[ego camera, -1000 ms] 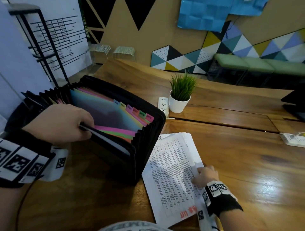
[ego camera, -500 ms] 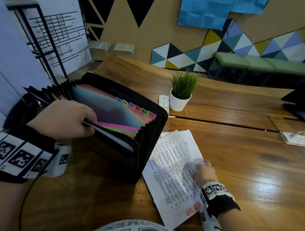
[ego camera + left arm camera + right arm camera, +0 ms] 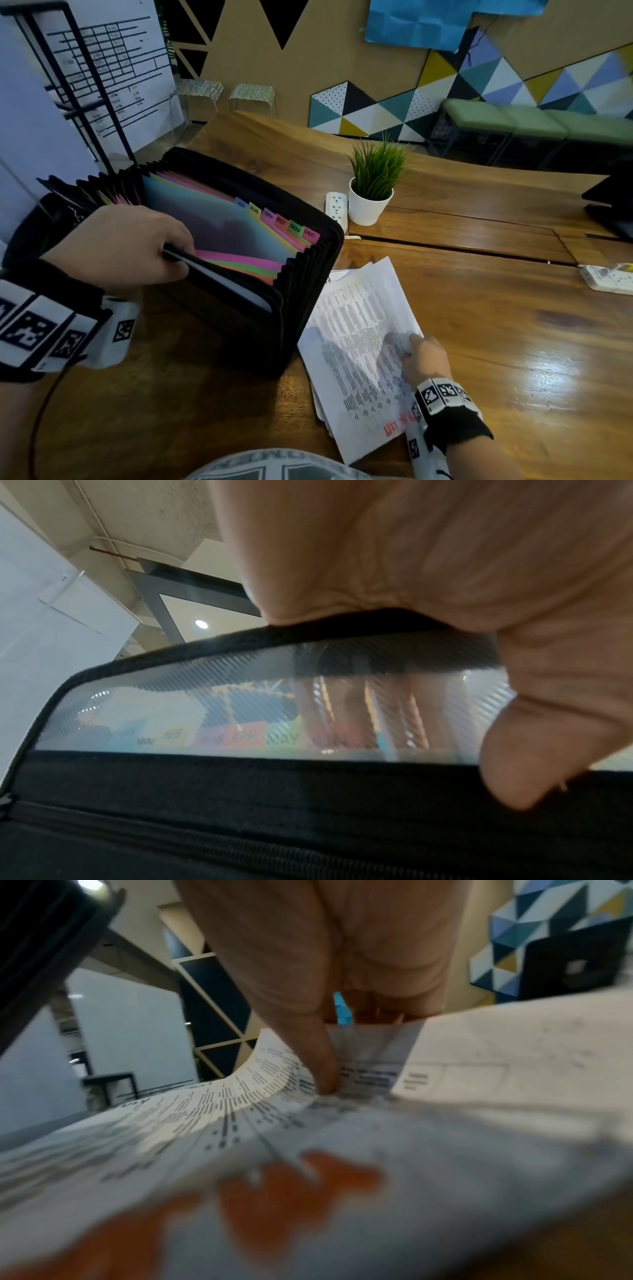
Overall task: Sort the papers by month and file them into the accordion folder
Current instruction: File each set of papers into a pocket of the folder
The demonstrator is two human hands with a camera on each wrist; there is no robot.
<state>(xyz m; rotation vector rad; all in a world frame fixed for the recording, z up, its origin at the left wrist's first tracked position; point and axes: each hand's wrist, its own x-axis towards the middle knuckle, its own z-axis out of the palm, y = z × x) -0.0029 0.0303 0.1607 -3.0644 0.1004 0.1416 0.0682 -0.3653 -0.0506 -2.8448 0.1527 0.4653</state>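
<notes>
Head view shows the black accordion folder (image 3: 301,308) standing open on the wooden table (image 3: 513,325), with bare wood stretching away to the folder's right past the papers (image 3: 356,346) lying just beside it. A potted plant (image 3: 371,192) and power strip (image 3: 336,209) sit beyond the folder's far right corner. The left hand (image 3: 120,246) curls over the folder's near wall, fingers inside and thumb outside. The right hand (image 3: 424,358) pinches the top sheet's right edge, curling it upward. Inside the folder stand coloured dividers (image 3: 239,253) tabbed JUL to DEC.
</notes>
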